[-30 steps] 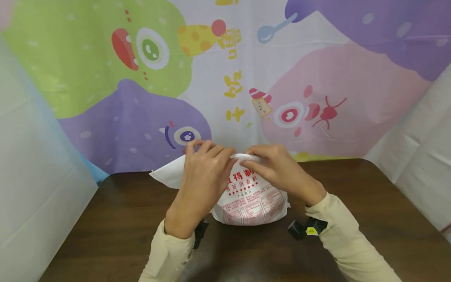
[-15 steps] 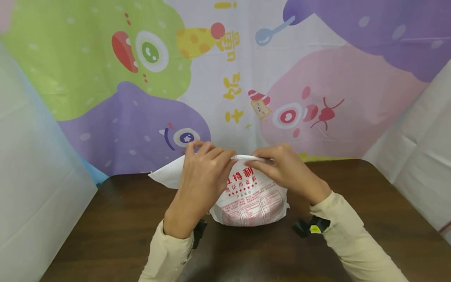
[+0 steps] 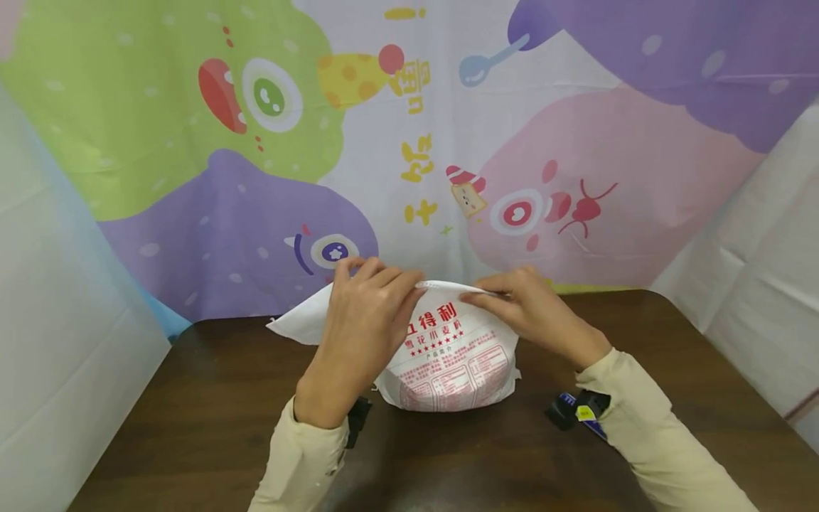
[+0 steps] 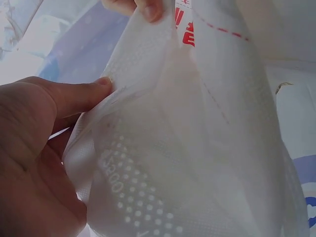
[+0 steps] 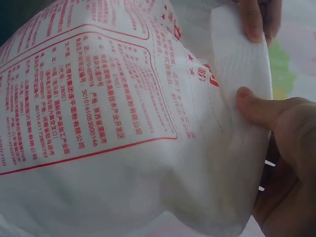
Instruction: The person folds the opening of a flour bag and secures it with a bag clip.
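A white flour bag (image 3: pixel 457 348) with red Chinese print stands on the dark table. My left hand (image 3: pixel 365 323) grips its top edge left of the middle, and a white corner of the bag sticks out beyond that hand. Farther right along the same edge, my right hand (image 3: pixel 540 309) pinches the folded rim between thumb and fingers. In the left wrist view the left thumb presses on the white material of the bag (image 4: pixel 158 148). The right wrist view has the right thumb (image 5: pixel 256 106) on the folded strip, with the printed panel beside it.
The dark wooden table (image 3: pixel 211 427) spreads around the bag. Behind it hangs a cartoon-patterned cloth (image 3: pixel 409 242), with white sheets (image 3: pixel 57 320) at both sides. A black camera (image 3: pixel 563 411) is strapped at the right wrist.
My right hand has slid to the right along the top edge, uncovering more of the rim and the red print. The left hand keeps its grip in nearly the same place.
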Available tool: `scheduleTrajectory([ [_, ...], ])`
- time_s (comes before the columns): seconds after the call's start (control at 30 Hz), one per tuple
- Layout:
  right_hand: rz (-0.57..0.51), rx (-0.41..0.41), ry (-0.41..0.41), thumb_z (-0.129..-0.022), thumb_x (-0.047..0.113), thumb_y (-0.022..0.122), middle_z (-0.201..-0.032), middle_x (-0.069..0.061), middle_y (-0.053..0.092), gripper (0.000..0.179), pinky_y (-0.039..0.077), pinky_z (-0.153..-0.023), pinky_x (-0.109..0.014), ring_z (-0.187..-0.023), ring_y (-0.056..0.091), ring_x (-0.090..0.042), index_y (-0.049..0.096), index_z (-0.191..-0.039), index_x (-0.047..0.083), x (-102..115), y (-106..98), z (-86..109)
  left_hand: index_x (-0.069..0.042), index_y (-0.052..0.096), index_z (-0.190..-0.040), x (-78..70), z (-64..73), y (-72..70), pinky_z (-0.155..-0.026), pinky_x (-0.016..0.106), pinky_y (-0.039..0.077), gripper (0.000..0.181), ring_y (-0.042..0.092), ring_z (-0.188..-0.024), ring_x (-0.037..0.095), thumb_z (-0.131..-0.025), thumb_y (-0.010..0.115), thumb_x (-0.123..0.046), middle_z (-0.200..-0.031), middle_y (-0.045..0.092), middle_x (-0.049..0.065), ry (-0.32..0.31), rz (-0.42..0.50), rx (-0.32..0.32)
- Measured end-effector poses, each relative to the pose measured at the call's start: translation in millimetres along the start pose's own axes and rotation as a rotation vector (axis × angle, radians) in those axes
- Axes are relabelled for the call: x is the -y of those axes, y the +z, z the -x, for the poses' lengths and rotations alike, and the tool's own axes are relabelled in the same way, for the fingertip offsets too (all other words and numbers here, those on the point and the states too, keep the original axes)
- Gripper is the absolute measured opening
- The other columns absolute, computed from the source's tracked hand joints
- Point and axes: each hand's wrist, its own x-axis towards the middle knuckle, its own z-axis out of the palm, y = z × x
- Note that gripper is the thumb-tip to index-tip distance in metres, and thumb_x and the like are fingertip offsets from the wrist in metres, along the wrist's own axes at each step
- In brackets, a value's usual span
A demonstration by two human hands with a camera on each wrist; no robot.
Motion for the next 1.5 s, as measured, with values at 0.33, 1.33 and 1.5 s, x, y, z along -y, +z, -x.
scheduleTrajectory([
  [0.33, -0.055, 0.04, 0.098, -0.093, 0.016, 0.071, -0.071, 0.007, 0.064, 0.018, 0.043, -0.049, -0.025, -0.055, 0.05, -0.007, 0.078, -0.109, 0.014, -11, 0, 18.0, -0.009, 0.075, -0.097, 2.7, 0.8, -0.1, -0.09, 0.049, 0.04, 0.007, 0.062, -0.078, 0.021, -0.09, 0.073, -0.01, -0.084, 0.075, 0.0, 0.005, 0.011, -0.001],
  [1.33, 0.088, -0.201, 0.028, -0.085, 0.009, 0.078, -0.097, 0.002, 0.076, 0.023, 0.052, -0.067, -0.022, -0.081, 0.065, -0.007, 0.077, -0.108, 0.009, -18, 8, 42.7, -0.011, 0.074, -0.094, -0.2, 2.9, -5.8, -0.091, 0.046, 0.041, 0.009, 0.061, -0.08, 0.019, -0.086, 0.075, -0.006, -0.084, 0.073, 0.0, 0.068, -0.089, 0.088],
  [1.5, 0.086, -0.145, -0.088, -0.088, 0.015, 0.076, -0.105, 0.004, 0.073, 0.026, 0.055, -0.076, -0.031, -0.09, 0.066, -0.008, 0.074, -0.114, 0.011, 12, 13, 18.7, -0.011, 0.073, -0.094, -1.8, 1.2, -8.3, -0.09, 0.045, 0.041, 0.007, 0.059, -0.079, 0.019, -0.088, 0.073, -0.007, -0.081, 0.071, 0.0, 0.079, -0.087, 0.084],
])
